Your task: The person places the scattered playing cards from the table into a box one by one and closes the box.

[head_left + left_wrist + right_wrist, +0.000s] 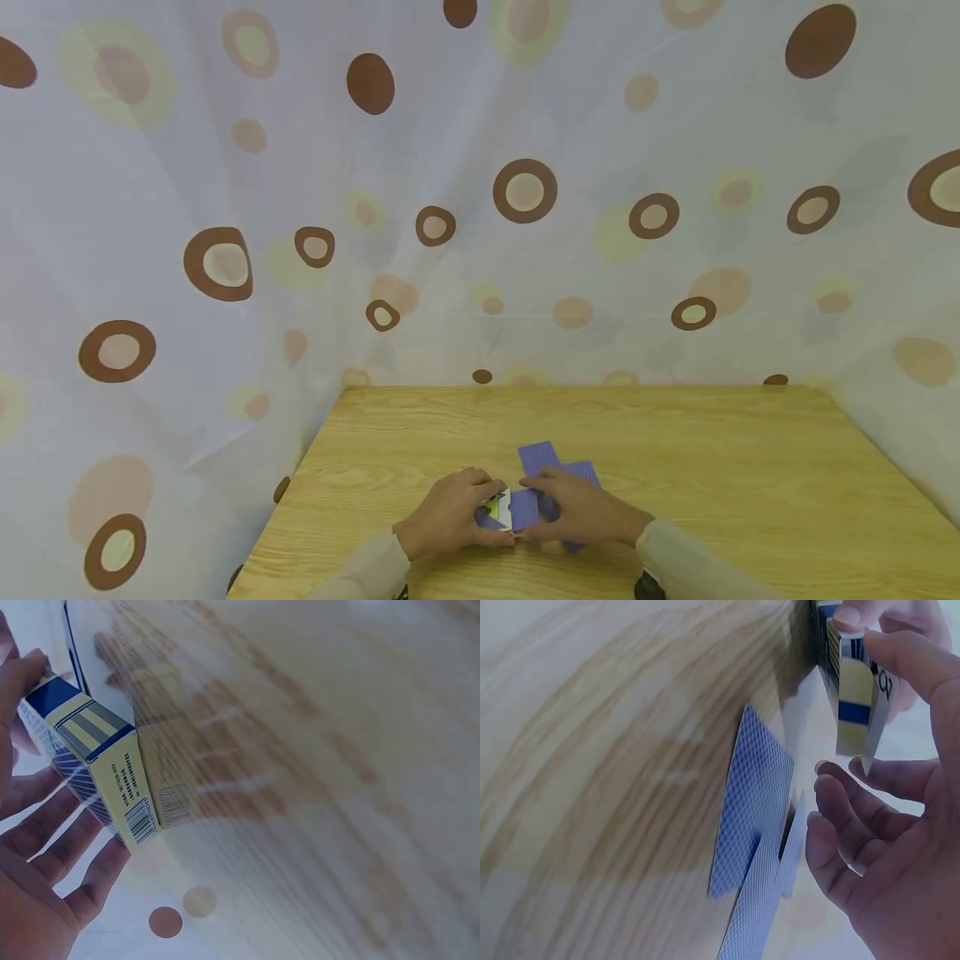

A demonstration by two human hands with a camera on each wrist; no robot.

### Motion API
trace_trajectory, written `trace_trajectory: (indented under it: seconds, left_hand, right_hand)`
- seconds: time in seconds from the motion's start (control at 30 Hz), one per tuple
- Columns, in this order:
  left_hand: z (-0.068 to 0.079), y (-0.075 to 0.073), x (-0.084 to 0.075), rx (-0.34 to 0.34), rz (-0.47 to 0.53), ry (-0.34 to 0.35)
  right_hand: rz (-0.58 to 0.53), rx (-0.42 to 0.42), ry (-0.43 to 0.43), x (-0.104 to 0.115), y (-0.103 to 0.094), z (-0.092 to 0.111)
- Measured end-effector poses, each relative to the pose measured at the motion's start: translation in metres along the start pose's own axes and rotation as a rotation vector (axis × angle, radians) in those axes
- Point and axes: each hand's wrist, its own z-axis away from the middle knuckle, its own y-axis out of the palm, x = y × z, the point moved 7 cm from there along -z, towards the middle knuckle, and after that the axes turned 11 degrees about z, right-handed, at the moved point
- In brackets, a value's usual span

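A small cream-and-blue playing card box (131, 776) with a printed barcode lies in my left hand (453, 512). The left thumb and fingers grip it from the sides, low over the table. My right hand (585, 508) is at the box's other end, its thumb and a finger pinching that end. A cream flap with a blue band (853, 712) stands out there. A blue-patterned piece (525, 510) shows between the hands; whether card or flap, I cannot tell. Several blue-backed playing cards (754, 802) lie face down, overlapping, beneath and beyond the right hand.
The light wooden table (712, 475) extends to both sides and behind the cards. A white curtain (465, 275) with brown and yellow dots hangs along its back and sides. The glossy tabletop reflects the box in the left wrist view.
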Motion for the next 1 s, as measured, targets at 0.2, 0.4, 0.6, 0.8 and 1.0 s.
trace_trajectory:
  seconds: [0.2,0.4,0.6,0.8,1.0]
  left_hand:
    - [0.005,-0.002,-0.001,0.002,0.018,0.016]
    - [0.009,-0.004,-0.003,0.000,0.025,0.036]
    - [0.010,-0.004,-0.003,-0.005,0.027,0.048]
    - [0.008,-0.003,-0.002,-0.012,0.015,0.054]
    - [0.003,-0.002,0.000,-0.001,0.001,0.026]
  right_hand:
    - [-0.049,-0.026,0.022,-0.005,-0.001,0.008]
    - [-0.089,-0.048,0.018,0.002,0.001,0.008]
    - [-0.075,-0.056,0.005,0.015,0.002,0.001]
    - [-0.031,-0.055,0.005,0.023,0.002,-0.007]
    - [-0.056,-0.031,-0.010,0.014,0.003,-0.009]
